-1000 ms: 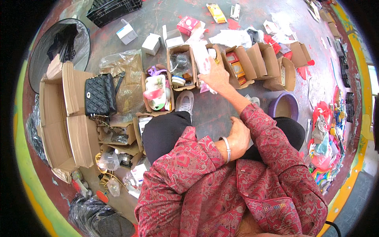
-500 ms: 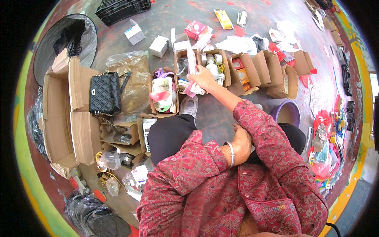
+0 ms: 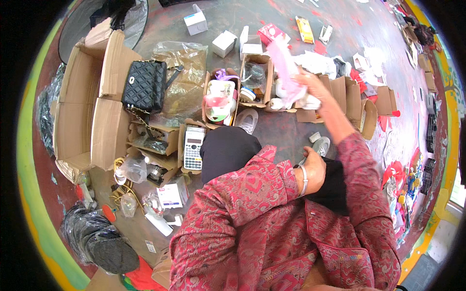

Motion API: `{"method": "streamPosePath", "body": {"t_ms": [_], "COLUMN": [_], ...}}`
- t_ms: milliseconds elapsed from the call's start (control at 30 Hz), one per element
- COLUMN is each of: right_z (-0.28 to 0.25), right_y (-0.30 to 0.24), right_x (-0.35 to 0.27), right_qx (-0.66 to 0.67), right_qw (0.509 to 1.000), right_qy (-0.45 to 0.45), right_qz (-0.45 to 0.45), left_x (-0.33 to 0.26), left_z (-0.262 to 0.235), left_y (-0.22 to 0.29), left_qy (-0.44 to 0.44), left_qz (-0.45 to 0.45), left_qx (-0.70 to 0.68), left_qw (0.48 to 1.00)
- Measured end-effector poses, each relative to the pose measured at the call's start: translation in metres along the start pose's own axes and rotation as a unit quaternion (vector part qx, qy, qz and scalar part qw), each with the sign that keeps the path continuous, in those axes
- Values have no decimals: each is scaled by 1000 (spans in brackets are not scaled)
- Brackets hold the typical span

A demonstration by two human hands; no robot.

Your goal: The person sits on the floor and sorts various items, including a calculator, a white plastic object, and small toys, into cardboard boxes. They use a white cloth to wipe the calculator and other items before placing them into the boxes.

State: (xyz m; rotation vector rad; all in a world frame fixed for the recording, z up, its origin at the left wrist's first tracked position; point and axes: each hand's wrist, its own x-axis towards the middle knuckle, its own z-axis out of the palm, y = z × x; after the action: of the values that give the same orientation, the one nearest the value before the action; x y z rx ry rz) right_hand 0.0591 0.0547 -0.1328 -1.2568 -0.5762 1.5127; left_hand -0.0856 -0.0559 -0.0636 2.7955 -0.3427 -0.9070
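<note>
My right hand is closed on a blurred pink-and-white floppy thing, perhaps cloth or wrapping. It hangs over an open carton with white items in it, partly hiding them. My left hand, with a pale bracelet at its wrist, rests by my dark-clad right knee; its fingers are mostly hidden. Just beyond that hand, a small pale block lies near my shoe. Left of the held thing stands a carton holding a clear-wrapped item and a round blue-and-white one.
At left are a large open carton, a black quilted handbag and a calculator in a box. A carton of pink and white items stands near my left shoe. Small boxes, including a white one, lie beyond.
My right hand has moved right with the pink-and-white thing, away from the carton with the clear-wrapped item. My left hand has shifted slightly right. The view has shifted too.
</note>
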Motion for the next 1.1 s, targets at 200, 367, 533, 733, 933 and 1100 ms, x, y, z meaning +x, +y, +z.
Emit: {"method": "streamPosePath", "body": {"t_ms": [200,367,533,733,933,1100], "right_z": [-16,-28,6,51,7,-21], "right_y": [-99,-91,-70,-68,-76,-109], "right_x": [-110,-168,-167,-184,-199,-216], "right_qx": [171,100,-299,-521,-413,-164], "right_qw": [979,958,877,789,856,836], "right_qy": [-20,108,274,284,172,392], "right_qz": [-107,-246,-256,-158,-259,-347], "left_x": [-8,-39,-34,-6,4,-4], "left_z": [-7,-73,-81,-70,-59,-82], "left_y": [-35,-75,-82,-81,-105,-75], "left_qy": [249,419,442,425,282,232], "left_qz": [-145,-232,-57,99,159,226], "left_qx": [-70,-238,-797,-817,-912,-923], "left_qw": [955,845,407,376,251,210]}}
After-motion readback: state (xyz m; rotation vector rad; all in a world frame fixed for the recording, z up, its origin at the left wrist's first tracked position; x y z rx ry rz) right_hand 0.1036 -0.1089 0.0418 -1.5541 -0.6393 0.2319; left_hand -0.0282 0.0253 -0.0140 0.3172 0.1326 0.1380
